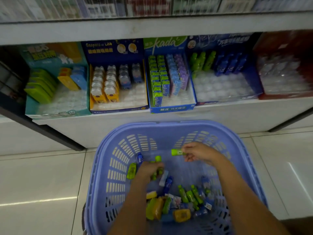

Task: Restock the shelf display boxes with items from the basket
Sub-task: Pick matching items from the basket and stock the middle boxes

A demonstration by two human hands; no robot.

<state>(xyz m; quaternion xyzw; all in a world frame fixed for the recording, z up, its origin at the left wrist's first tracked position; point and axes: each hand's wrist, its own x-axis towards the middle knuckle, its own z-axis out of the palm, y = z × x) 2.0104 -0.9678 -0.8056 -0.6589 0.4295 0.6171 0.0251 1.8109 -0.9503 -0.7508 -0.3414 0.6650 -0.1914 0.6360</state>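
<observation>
Both forearms reach down into the purple basket (169, 131). The right hand (198, 152) is the higher one, its thumb and fingers pinching one green tube (176, 152) by its end, so the tube sticks out left of the grip. Lower left, the left hand (148, 170) curls round a bunch of green tubes (158, 158), and blur hides their count. Loose items (186, 200) lie beneath both grips. The display boxes (220, 41) stand well beyond.

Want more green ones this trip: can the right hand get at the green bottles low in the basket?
Probably yes: the green bottles lie uncovered atop the pile. But the right hand pinches a green tube, so spare grip looks slim.
</observation>
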